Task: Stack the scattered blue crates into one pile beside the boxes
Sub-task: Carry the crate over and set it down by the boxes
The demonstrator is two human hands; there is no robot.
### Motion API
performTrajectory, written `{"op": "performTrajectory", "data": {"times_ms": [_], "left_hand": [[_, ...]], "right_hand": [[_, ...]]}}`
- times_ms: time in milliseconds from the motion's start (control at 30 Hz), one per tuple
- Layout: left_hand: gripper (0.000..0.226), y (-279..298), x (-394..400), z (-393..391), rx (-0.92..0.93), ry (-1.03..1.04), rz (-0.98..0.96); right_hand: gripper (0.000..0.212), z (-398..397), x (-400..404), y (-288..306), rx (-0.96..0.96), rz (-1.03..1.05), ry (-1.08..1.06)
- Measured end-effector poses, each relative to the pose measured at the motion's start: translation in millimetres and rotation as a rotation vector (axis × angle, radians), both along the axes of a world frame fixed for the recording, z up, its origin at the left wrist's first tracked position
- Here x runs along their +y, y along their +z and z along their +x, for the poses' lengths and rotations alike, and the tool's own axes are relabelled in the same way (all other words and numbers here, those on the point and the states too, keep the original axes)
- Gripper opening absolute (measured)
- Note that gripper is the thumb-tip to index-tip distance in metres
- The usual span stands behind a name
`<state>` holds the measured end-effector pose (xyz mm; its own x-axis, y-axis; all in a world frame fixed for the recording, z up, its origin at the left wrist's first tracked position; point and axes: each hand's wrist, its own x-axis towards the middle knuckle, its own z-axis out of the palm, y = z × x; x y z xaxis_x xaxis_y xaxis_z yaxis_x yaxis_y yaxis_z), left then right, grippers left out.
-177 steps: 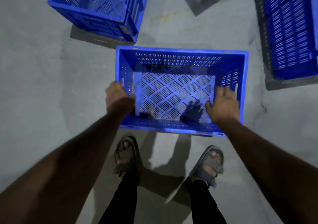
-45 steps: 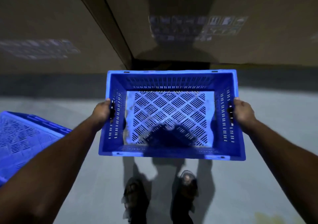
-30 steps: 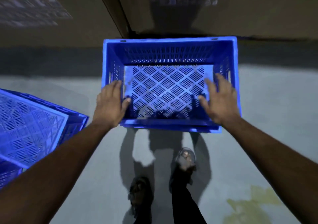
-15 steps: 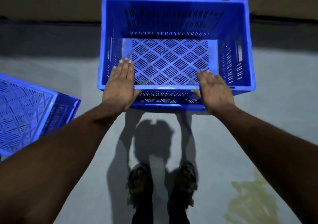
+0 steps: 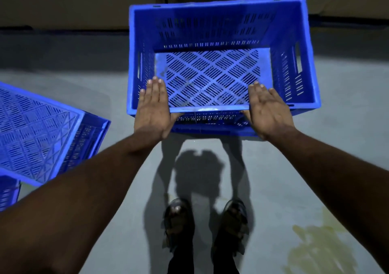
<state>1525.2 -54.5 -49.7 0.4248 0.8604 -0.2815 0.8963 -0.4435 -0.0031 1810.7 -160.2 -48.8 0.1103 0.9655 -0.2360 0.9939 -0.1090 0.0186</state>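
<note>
Directly ahead of the person stands the blue crate [image 5: 219, 63], upright and open at the top, with a slotted diamond-pattern floor and slotted walls. Its far wall lies close to the cardboard boxes [image 5: 73, 2] that fill the background; whether crate and boxes touch cannot be told. Below its near rim a second blue edge shows, so it seems to sit on or in another crate, though the view does not settle this.

On the crate's near rim, toward its left corner, rests the left hand [image 5: 153, 109], palm down, its fingers straight and held together, reaching over the rim into the crate. Toward the near right corner rests the right hand [image 5: 267, 113], also flat, its fingers straight and only slightly spread over the rim. Neither hand curls round anything.

Left of the crate, well apart from it, lies another blue crate [image 5: 40, 130], turned so that a slotted diamond-pattern face looks upward, and cut off by the frame's edge.

Nearer the person than the crate, two feet in dark sandals [image 5: 206, 221] stand side by side on the grey concrete floor [image 5: 336, 158], their shadow stretching toward the crate. Right of the sandals, a yellowish stain [image 5: 322, 250] marks the floor.
</note>
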Motion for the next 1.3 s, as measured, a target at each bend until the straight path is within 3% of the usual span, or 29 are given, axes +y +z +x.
{"op": "performTrajectory", "data": {"times_ms": [500,800,1000,1200,1300], "left_hand": [[0.097,5,-12,7,0.118,0.013,-0.067],[0.095,11,0,7,0.097,-0.003,-0.140],[0.091,0,-30,9,-0.033,0.159,-0.117],[0.085,10,-25,-4,-0.048,0.051,-0.190],[0.078,33,-60,-18,-0.156,0.045,-0.189]], "right_hand": [[0.069,-1,-22,8,0.005,-0.018,-0.031],[0.073,-4,-28,-5,0.046,-0.046,-0.044],[0.075,-1,-31,2,0.077,-0.067,-0.086],[0.077,-11,-33,8,0.107,-0.154,-0.222],[0.075,-18,-49,35,0.196,-0.224,-0.215]]}}
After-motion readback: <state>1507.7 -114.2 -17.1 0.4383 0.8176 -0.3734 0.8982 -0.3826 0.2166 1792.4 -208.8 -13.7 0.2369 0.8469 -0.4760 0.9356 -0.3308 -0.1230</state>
